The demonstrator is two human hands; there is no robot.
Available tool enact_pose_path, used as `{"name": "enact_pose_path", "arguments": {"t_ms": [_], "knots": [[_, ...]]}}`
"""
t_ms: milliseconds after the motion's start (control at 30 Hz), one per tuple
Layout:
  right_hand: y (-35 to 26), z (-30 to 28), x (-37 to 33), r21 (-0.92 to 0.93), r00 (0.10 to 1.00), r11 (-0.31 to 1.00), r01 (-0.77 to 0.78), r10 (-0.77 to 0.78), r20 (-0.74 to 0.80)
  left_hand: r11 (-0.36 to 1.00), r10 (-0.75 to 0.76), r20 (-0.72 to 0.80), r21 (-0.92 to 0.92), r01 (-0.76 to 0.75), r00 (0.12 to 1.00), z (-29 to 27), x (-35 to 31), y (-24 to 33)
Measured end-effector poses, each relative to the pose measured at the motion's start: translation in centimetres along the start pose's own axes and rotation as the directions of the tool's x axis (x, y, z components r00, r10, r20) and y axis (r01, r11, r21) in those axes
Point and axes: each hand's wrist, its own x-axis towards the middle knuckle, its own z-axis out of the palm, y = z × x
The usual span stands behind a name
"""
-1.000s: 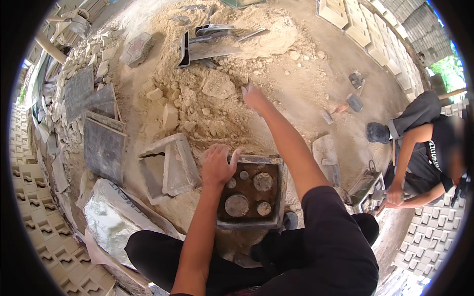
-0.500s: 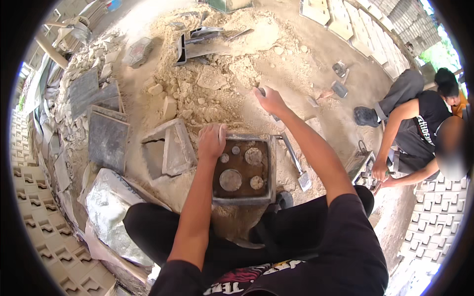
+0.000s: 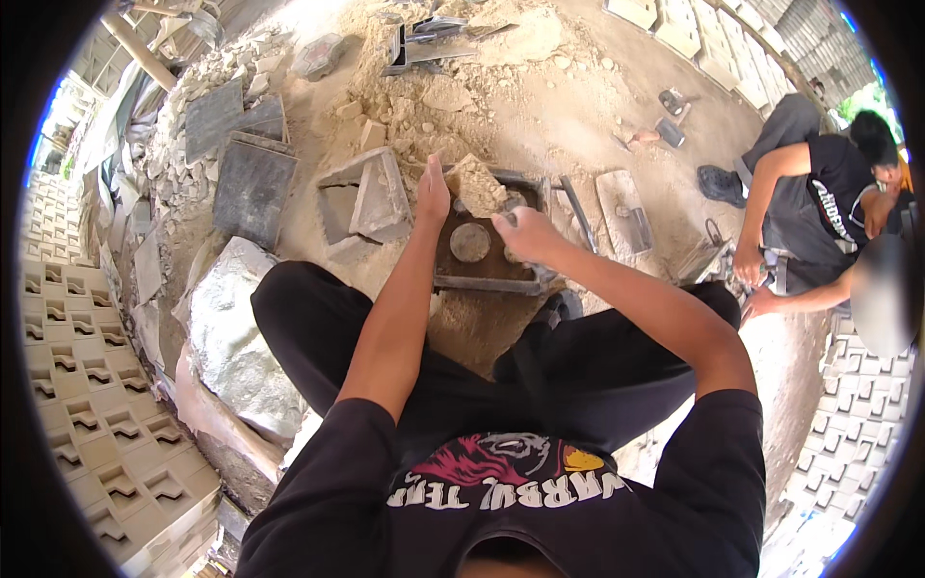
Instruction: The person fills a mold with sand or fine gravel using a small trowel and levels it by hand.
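A square mould frame (image 3: pixel 489 286) with a dark rim sits on the ground before my knees. Inside it a round disc (image 3: pixel 470 243) shows on the brown bottom; other parts are hidden. Over the frame's far side, a trowel's load of pale, crumbly sand (image 3: pixel 479 188) covers the blade. My right hand (image 3: pixel 528 234) is closed round the trowel's handle. Beside the load, at the frame's left side, my left hand (image 3: pixel 433 196) is held up with fingers stretched out and nothing in it.
A broken square frame (image 3: pixel 376 207) lies left of the mould, and dark slabs (image 3: pixel 252 193) farther left. To the right are a flat float (image 3: pixel 624 214) and a thin bar (image 3: pixel 578 214). A white rock (image 3: pixel 241 332) stands by my left knee. A co-worker (image 3: pixel 819 193) sits at right.
My right hand has come back from the sand heap to over the mould, bringing a load of sand. My left hand has lifted off the frame's far left corner and straightened its fingers.
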Motion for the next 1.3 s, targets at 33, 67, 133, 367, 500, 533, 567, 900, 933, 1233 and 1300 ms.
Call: {"name": "enact_pose_path", "arguments": {"t_ms": [33,67,133,367,500,533,567,900,933,1233,1300], "knots": [[0.7,1.9,0.2,-0.005,0.999,1.000,0.009,-0.009,-0.042,1.000,0.001,0.050,0.005,-0.002,0.999,0.0,-0.2,0.1],[1.0,3.8,0.6,-0.008,0.996,1.000,0.029,-0.030,-0.079,1.000,0.008,0.092,0.018,-0.010,0.996,-0.6,-0.1,0.1],[1.8,7.2,0.7,-0.025,0.971,0.997,0.076,-0.080,-0.227,0.998,-0.003,0.171,0.059,-0.007,0.985,-0.1,-0.9,0.7],[-0.8,10.2,-1.0,0.055,0.957,0.985,0.163,-0.144,-0.252,0.931,0.019,0.330,0.337,-0.137,0.944,-1.1,-3.1,1.4],[-0.2,9.5,-2.6,0.016,0.973,0.987,0.162,-0.157,-0.172,0.838,0.026,0.334,0.507,-0.203,0.942,-2.3,-4.0,1.6],[0.0,9.2,-3.1,-0.005,0.982,0.992,0.128,-0.127,-0.140,0.825,0.010,0.337,0.530,-0.199,0.941,-2.3,-4.5,1.8],[0.2,9.0,-3.8,-0.098,0.967,0.974,0.204,-0.217,-0.135,0.809,-0.006,0.355,0.551,-0.203,0.935,-2.8,-4.7,2.1],[-0.8,3.4,-7.5,-0.316,0.947,0.911,0.263,-0.182,0.263,0.782,-0.410,0.475,0.623,0.031,0.779,-6.0,-5.4,5.4],[-0.7,2.9,-7.8,-0.301,0.940,0.924,0.238,-0.142,0.309,0.789,-0.501,0.478,0.596,0.153,0.722,-6.4,-5.4,5.4],[1.8,-3.0,-7.5,-0.383,0.967,0.896,0.224,-0.253,-0.026,0.672,-0.146,0.300,0.730,-0.128,0.943,-6.3,-4.2,3.9],[1.6,-3.9,-6.4,-0.403,0.962,0.882,0.246,-0.272,-0.008,0.350,-0.071,0.496,0.825,-0.444,0.865,-6.9,-4.5,2.7]]}}
